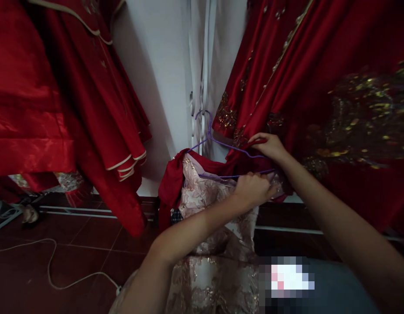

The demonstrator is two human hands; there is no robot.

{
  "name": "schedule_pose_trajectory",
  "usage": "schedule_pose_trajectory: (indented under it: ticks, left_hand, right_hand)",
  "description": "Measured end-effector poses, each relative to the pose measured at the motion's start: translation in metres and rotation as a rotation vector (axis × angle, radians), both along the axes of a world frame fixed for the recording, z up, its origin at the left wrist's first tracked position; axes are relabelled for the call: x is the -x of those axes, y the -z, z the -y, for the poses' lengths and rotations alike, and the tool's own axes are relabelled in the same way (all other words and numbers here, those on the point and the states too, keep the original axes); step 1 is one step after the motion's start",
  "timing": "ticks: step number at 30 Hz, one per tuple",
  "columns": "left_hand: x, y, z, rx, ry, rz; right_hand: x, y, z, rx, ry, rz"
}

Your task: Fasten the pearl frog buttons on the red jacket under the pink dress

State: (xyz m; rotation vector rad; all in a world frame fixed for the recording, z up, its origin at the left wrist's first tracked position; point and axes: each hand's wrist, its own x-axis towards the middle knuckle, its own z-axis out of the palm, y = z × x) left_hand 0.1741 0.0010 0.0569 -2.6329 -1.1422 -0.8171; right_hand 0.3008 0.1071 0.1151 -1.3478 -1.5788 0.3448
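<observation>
A purple wire hanger [210,136] stands with its hook up beside the white pole; whether the hook rests on anything I cannot tell. From it hangs a pale pink dress [202,196] with a shiny gold pattern. Dark red cloth [171,179] lies around the dress's top and over the hanger's shoulders. My left hand [252,189] is closed at the dress's upper edge, by the right part of the hanger's lower bar. Just above it, my right hand [270,145] pinches a fold of red cloth near the hanger's right end. Its lower fingers are partly hidden.
Red garments [90,96] with cream trim hang on the left, and red gowns [287,78] with gold beading hang close on the right. Behind is a white wall [156,52] with white poles [205,52]. A pale cable [51,261] crosses the tiled floor. One patch at lower right is pixelated.
</observation>
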Motion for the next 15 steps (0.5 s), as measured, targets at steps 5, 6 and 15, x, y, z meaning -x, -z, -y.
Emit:
schedule_pose_trajectory:
  ticks: [5, 6, 15]
  left_hand:
    - [-0.027, 0.008, -0.008, 0.017, -0.077, 0.057]
    - [-0.030, 0.008, -0.009, 0.021, -0.069, 0.056]
    - [-0.019, 0.008, -0.008, -0.073, -0.094, 0.212]
  right_hand:
    - [0.003, 0.009, -0.002, -0.016, -0.018, -0.048]
    - [0.004, 0.010, -0.002, -0.017, -0.013, -0.052]
    - [0.016, 0.006, 0.012, 0.083, -0.070, -0.028]
